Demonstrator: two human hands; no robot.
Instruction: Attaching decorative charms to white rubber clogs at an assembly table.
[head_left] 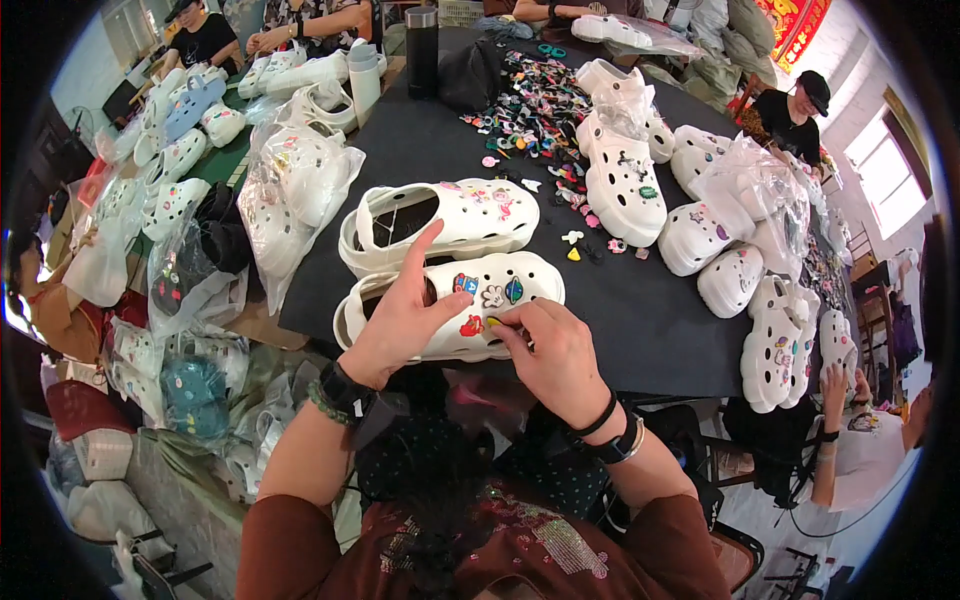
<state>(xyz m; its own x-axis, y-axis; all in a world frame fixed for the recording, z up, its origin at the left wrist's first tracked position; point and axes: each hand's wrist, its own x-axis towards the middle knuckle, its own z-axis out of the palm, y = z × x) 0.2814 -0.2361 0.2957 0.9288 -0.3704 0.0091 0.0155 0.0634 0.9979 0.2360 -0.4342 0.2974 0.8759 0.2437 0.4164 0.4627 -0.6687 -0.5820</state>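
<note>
Clear plastic bags [290, 190] of clogs, left

Bare black counter [640, 310] lies open right of the near clog [450, 305]. A second clog [440, 220] blocks behind it, bagged shoes [290, 200] crowd the left edge, charms [530, 110] farther back.

Bright, even daylight; window [885, 170] beyond table's far right corner blown out. Black table [660, 320] soaks up shadows; white clogs [625, 175] near overexposed. Centre sharp; strong fisheye bending, dark vignette at rim, softness toward edges.
</note>
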